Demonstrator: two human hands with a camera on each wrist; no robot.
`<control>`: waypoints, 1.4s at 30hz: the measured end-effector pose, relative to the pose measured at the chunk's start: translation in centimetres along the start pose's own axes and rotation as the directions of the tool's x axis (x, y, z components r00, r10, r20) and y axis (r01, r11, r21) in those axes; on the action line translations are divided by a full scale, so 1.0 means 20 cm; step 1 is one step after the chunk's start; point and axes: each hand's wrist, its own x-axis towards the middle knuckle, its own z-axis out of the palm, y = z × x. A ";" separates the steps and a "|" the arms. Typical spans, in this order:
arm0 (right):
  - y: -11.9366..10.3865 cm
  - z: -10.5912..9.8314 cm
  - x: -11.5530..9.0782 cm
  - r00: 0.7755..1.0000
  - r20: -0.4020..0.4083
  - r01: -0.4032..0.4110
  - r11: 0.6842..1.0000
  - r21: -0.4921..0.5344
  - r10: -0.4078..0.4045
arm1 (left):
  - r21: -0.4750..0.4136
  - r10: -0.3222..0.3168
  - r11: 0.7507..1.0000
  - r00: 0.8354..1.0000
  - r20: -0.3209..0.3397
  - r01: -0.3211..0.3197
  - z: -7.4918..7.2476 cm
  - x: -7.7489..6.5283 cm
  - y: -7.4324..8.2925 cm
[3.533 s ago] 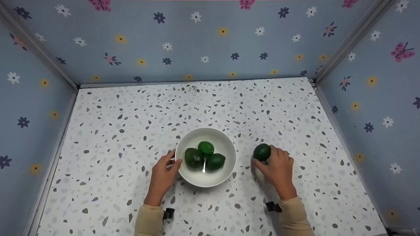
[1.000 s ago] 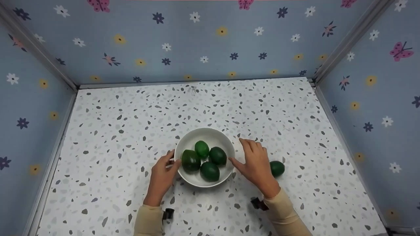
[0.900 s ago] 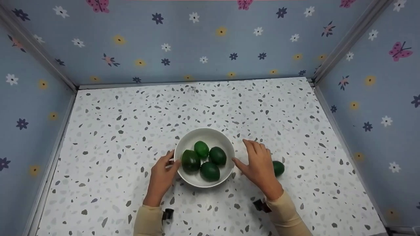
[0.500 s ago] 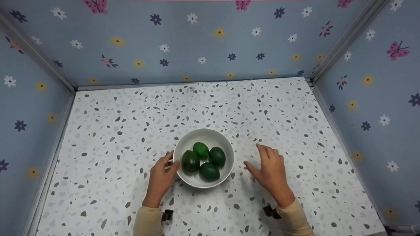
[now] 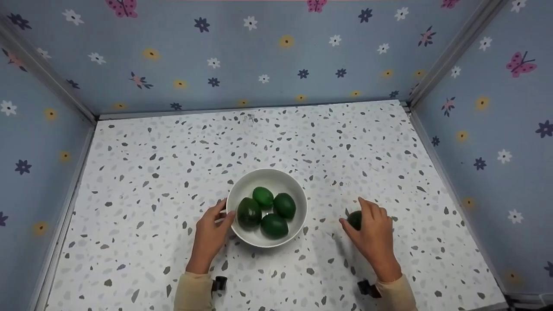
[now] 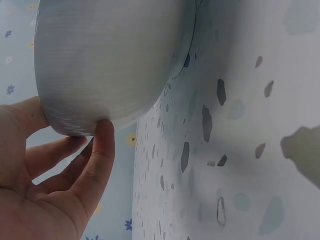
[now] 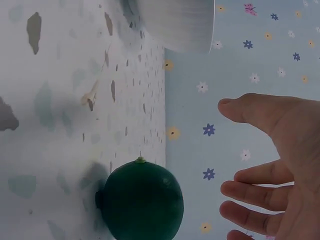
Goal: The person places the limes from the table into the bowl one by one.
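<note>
A white bowl (image 5: 298, 190) stands on the speckled table with several green fruits in it: a large brownish-green avocado (image 5: 249, 212), a smaller bright green lime-like fruit (image 5: 263, 197) and dark green egg-shaped fruits (image 5: 274, 226). My left hand (image 5: 211, 233) holds the bowl's left side, thumb at the rim and fingertips against the outer wall (image 6: 110, 70). To the right, my right hand (image 5: 375, 235) hovers with spread thumb and fingers over another dark green fruit (image 7: 142, 200), which has a pale stem nub. The right wrist view shows a gap between fingers and fruit.
The white speckled table (image 5: 173, 142) is bounded by blue walls (image 5: 242, 52) with flowers and butterflies at the back, left and right. Beige sleeves (image 5: 194, 291) and black wrist mounts (image 5: 219, 284) are at the lower edge.
A dark green fruit from the right hand now lies in the bowl. The right hand has since moved away from the bowl to the right, over the other fruit. The left hand stays at the bowl.
</note>
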 end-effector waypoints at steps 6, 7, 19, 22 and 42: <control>0.06 0.02 -0.07 0.998 0.002 -0.057 0.998 -0.010 0.057 | 0.005 -0.011 1.000 1.000 -0.006 0.011 0.00 -0.01 -0.01; 0.06 0.02 -0.08 0.998 0.002 -0.067 0.998 -0.011 0.067 | 0.005 -0.014 1.000 1.000 -0.008 0.014 0.00 -0.01 -0.01; 0.10 0.05 -0.17 0.976 0.038 -0.212 0.976 -0.053 0.214 | -0.009 -0.018 1.000 1.000 -0.006 0.018 0.00 -0.01 -0.01; 0.10 0.05 -0.18 0.959 0.087 -0.264 0.962 -0.066 0.269 | -0.006 -0.027 1.000 1.000 0.003 0.027 0.00 -0.01 -0.01; 0.12 0.09 -0.19 0.938 0.115 -0.330 0.944 -0.002 0.329 | -0.061 -0.021 0.998 1.000 -0.001 0.021 0.00 0.00 0.00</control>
